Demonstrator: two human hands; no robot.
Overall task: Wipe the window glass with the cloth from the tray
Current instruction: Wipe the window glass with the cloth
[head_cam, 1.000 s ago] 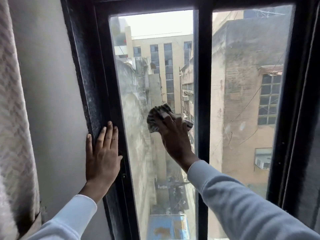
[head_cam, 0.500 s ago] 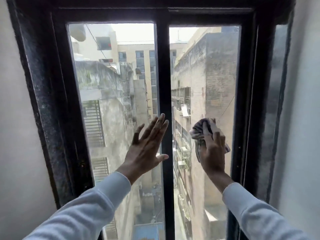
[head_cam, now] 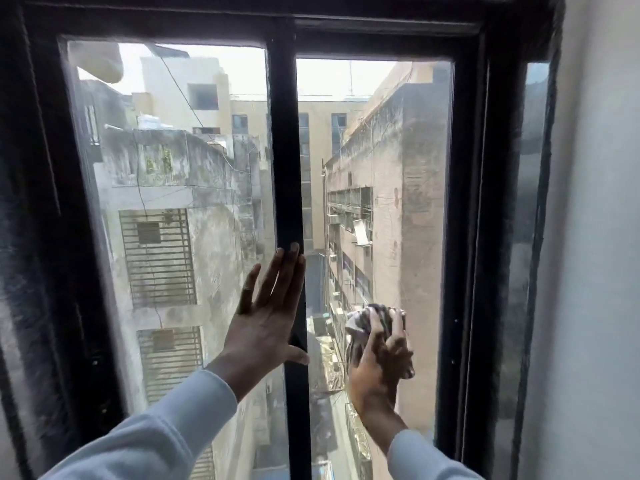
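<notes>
Right hand (head_cam: 379,358), gripping crumpled striped cloth (head_cam: 375,315), is now wiping lower on glass pane (head_cam: 374,168) right of black centre mullion (head_cam: 287,168); left hand (head_cam: 266,317), flat and empty, is bracing there.

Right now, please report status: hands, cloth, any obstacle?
Right hand presses cloth on right pane. Left hand flat, open, on centre bar. Nothing in the way.
</notes>
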